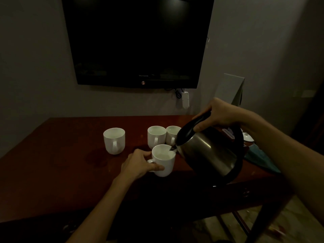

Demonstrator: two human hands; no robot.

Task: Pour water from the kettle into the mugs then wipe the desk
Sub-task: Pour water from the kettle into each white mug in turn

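A steel kettle (210, 151) with a black lid and handle is tilted to the left, its spout over the rim of the nearest white mug (164, 163). My right hand (217, 114) grips the kettle's black handle from above. My left hand (138, 163) holds that mug by its handle side on the dark red desk (52, 163). Three more white mugs stand behind: one at the left (114, 140), and two (156, 136) (171, 135) close together beside the kettle. A teal cloth (261, 158) lies on the desk's right end, partly hidden by the kettle.
A dark television (138, 41) hangs on the wall above the desk, with a white power strip (185, 99) dangling below it. A white object (248, 136) sits at the desk's far right behind my forearm. Wet-looking patches darken the desk left of the near mug.
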